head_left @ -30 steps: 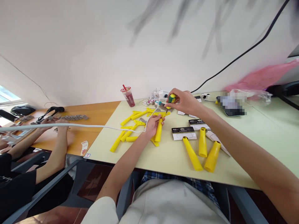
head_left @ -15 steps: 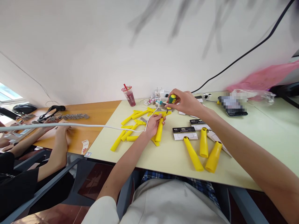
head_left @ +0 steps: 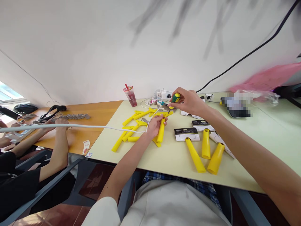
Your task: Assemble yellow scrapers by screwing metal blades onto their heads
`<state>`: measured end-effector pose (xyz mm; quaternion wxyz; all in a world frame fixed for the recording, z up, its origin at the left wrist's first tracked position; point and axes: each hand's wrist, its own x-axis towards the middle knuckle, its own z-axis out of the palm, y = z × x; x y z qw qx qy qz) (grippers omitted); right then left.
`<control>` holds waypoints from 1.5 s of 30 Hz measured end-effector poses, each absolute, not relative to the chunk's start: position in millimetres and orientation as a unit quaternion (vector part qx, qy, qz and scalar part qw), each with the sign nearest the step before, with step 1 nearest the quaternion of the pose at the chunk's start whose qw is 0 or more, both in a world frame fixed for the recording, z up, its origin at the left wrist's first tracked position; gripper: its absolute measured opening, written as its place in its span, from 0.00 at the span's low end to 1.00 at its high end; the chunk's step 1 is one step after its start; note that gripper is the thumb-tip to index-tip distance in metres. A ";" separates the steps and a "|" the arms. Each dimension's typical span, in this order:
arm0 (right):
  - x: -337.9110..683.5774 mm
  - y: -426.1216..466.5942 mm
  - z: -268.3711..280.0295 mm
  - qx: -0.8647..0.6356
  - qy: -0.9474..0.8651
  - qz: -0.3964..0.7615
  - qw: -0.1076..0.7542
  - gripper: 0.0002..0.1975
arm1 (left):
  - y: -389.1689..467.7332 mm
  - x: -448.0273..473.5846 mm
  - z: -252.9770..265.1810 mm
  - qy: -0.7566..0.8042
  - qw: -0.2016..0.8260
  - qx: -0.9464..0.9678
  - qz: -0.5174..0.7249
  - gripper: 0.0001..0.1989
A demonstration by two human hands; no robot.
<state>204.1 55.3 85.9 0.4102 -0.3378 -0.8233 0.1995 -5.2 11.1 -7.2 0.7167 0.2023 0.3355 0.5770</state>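
My left hand (head_left: 154,125) is closed round the upper part of a yellow scraper (head_left: 161,133), a plastic tube handle with a wide T-shaped head turned away from me. In my right hand (head_left: 189,101) is a screwdriver (head_left: 175,98) with a green and yellow grip. Its shaft slants down to the scraper's head; whether the tip sits on a screw is too small to see. Several more yellow scrapers (head_left: 119,141) lie in a loose pile left of my left hand. Three flared yellow tubes (head_left: 195,156) lie on the right, by black-and-white cards (head_left: 187,135).
A drink cup with a red straw (head_left: 130,95) stands by the wall, near plugs and cables (head_left: 161,93). A white cable (head_left: 105,127) crosses in front of my left wrist. A phone (head_left: 235,106) lies at right. Another person's arm (head_left: 56,141) is over the wooden table.
My right hand and the screwdriver have shifted slightly right, and the screwdriver grip has turned a little. My left hand keeps its hold on the scraper.
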 end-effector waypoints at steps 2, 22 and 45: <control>204.1 55.4 85.9 -0.337 -0.823 0.200 0.411 0.20 | 11.2 -5.7 -6.9 0.332 0.722 0.197 0.574 0.06; 205.4 62.1 79.6 -0.329 -0.892 0.109 0.289 0.11 | 10.6 3.4 -22.6 0.391 0.687 0.222 0.571 0.10; 204.2 62.6 79.3 -0.288 -0.910 0.107 0.279 0.07 | 10.4 7.1 -27.3 0.400 0.671 0.243 0.575 0.10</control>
